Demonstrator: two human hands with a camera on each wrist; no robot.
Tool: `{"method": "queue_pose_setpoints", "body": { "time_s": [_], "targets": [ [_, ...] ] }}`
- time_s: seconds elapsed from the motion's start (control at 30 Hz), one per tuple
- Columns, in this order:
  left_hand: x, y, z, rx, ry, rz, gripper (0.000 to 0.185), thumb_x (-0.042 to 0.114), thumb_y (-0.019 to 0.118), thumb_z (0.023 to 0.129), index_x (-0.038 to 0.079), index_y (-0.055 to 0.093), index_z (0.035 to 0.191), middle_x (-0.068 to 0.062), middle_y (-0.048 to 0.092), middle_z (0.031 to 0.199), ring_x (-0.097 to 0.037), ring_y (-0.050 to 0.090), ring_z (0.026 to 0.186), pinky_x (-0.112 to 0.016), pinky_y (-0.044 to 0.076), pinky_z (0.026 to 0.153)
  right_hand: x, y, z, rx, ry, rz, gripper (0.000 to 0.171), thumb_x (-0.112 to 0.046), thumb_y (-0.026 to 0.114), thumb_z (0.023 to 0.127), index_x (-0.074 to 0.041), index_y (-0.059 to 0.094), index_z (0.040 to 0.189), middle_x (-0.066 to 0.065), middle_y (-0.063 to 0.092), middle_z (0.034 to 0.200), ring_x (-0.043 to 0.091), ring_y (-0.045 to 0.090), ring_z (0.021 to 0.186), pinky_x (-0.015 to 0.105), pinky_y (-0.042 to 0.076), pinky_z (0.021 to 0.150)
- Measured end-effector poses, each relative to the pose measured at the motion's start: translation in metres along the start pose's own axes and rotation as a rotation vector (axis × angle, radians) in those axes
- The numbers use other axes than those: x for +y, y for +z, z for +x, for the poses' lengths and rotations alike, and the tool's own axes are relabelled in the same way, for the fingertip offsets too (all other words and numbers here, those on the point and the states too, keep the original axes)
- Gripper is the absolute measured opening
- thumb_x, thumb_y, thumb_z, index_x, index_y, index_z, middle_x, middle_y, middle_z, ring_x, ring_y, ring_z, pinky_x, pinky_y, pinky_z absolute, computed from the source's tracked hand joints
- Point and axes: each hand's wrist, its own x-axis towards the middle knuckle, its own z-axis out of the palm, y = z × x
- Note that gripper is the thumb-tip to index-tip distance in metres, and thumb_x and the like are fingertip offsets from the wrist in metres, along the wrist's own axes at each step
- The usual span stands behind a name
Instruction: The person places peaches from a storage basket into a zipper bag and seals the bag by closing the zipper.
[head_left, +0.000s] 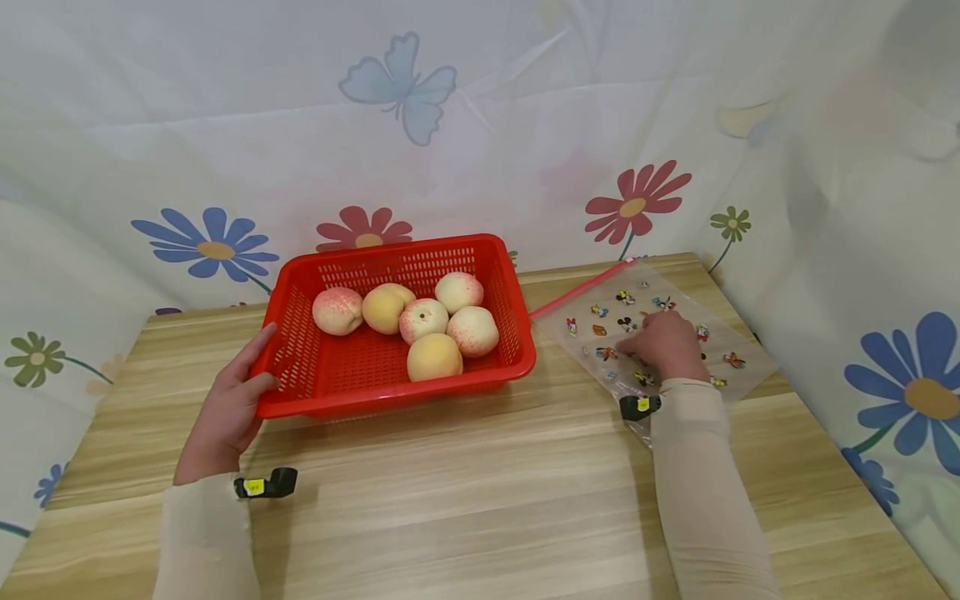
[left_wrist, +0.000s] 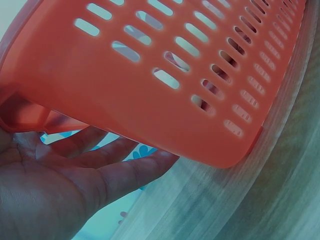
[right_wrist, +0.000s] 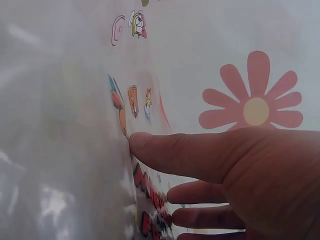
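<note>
A red plastic basket [head_left: 397, 398] stands on the wooden table and holds several peaches [head_left: 423, 321]. My left hand [head_left: 255, 367] lies against its left side, fingers straight along the wall. In the left wrist view the basket's slotted wall [left_wrist: 165, 65] hangs just above my open palm and fingers [left_wrist: 100, 165]. To the right lies a clear zip bag [head_left: 600, 312] printed with small cartoon figures, with a red zip strip [head_left: 581, 289]. My right hand [head_left: 637, 346] sits on it with curled fingers. Up close, the thumb [right_wrist: 165, 152] presses the bag's film [right_wrist: 65, 125], with the fingertips just below.
The wooden table [head_left: 480, 500] stretches bare in front of the basket and between my forearms. A white cloth with flowers and a butterfly [head_left: 401, 83] hangs close behind and to both sides. The bag reaches nearly to the table's right edge.
</note>
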Motion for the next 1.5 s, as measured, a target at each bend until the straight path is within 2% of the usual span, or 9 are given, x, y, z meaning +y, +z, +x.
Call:
{"method": "queue_pose_setpoints", "body": {
  "time_s": [0.13, 0.37, 0.67, 0.93, 1.07, 1.23, 1.33, 1.5],
  "targets": [
    [0.0, 0.0, 0.0, -0.002, 0.002, -0.003, 0.069, 0.001, 0.042, 0.099, 0.04, 0.022, 0.152, -0.004, 0.009, 0.163, -0.018, 0.043, 0.12, -0.027, 0.058, 0.078, 0.001, 0.001, 0.0, 0.001, -0.021, -0.024, 0.056, -0.032, 0.073, 0.082, 0.008, 0.062, 0.12, 0.028, 0.062, 0.117, 0.033, 0.055, 0.091, 0.041, 0.049, 0.075],
    [0.0, -0.001, 0.0, -0.009, 0.017, 0.003, 0.069, 0.001, 0.041, 0.098, 0.039, 0.022, 0.153, -0.006, 0.009, 0.163, -0.012, 0.048, 0.114, -0.026, 0.058, 0.078, 0.004, 0.0, 0.003, -0.024, -0.078, -0.046, 0.063, -0.033, 0.071, 0.083, 0.01, 0.057, 0.127, 0.031, 0.054, 0.13, 0.039, 0.051, 0.107, 0.053, 0.046, 0.096],
    [-0.001, 0.001, 0.0, -0.004, 0.017, 0.005, 0.069, 0.001, 0.04, 0.098, 0.039, 0.022, 0.153, -0.005, 0.01, 0.163, -0.014, 0.047, 0.115, -0.026, 0.058, 0.079, 0.008, -0.002, 0.005, -0.054, -0.095, -0.036, 0.062, -0.03, 0.071, 0.084, 0.009, 0.055, 0.129, 0.03, 0.05, 0.137, 0.043, 0.048, 0.122, 0.055, 0.042, 0.103],
    [0.0, 0.001, 0.0, -0.001, 0.012, 0.003, 0.069, 0.001, 0.041, 0.098, 0.039, 0.022, 0.152, -0.004, 0.009, 0.164, -0.016, 0.044, 0.118, -0.027, 0.058, 0.079, 0.012, -0.003, 0.007, -0.09, -0.084, -0.004, 0.065, -0.028, 0.072, 0.083, 0.009, 0.052, 0.132, 0.029, 0.051, 0.137, 0.036, 0.052, 0.11, 0.053, 0.046, 0.099],
    [-0.001, 0.0, 0.0, -0.005, 0.016, -0.001, 0.069, 0.001, 0.041, 0.098, 0.039, 0.022, 0.153, -0.004, 0.009, 0.164, -0.017, 0.044, 0.119, -0.027, 0.058, 0.079, 0.012, -0.002, 0.008, -0.097, -0.079, 0.002, 0.066, -0.029, 0.072, 0.084, 0.009, 0.051, 0.134, 0.028, 0.049, 0.14, 0.035, 0.051, 0.111, 0.053, 0.045, 0.1],
    [-0.001, 0.0, 0.0, 0.003, 0.005, 0.001, 0.069, 0.001, 0.042, 0.098, 0.041, 0.023, 0.152, -0.003, 0.009, 0.164, -0.019, 0.043, 0.12, -0.027, 0.058, 0.079, 0.009, -0.004, 0.006, -0.079, -0.042, 0.04, 0.067, -0.029, 0.07, 0.084, 0.006, 0.048, 0.138, 0.027, 0.045, 0.143, 0.037, 0.047, 0.115, 0.055, 0.041, 0.104],
    [-0.001, 0.001, 0.0, 0.005, 0.008, 0.005, 0.069, 0.002, 0.042, 0.098, 0.041, 0.023, 0.152, -0.003, 0.01, 0.164, -0.02, 0.041, 0.122, -0.027, 0.058, 0.079, 0.005, -0.007, 0.003, -0.059, -0.033, 0.047, 0.066, -0.029, 0.069, 0.086, 0.004, 0.047, 0.139, 0.028, 0.048, 0.139, 0.036, 0.052, 0.108, 0.055, 0.043, 0.102],
    [-0.001, 0.001, 0.0, 0.003, 0.015, -0.003, 0.068, 0.002, 0.042, 0.099, 0.041, 0.024, 0.152, -0.003, 0.01, 0.163, -0.019, 0.042, 0.12, -0.028, 0.058, 0.079, -0.003, -0.012, -0.003, -0.043, -0.042, 0.015, 0.067, -0.032, 0.068, 0.087, 0.006, 0.047, 0.138, 0.029, 0.052, 0.134, 0.036, 0.053, 0.106, 0.054, 0.044, 0.099]
  ]
}}
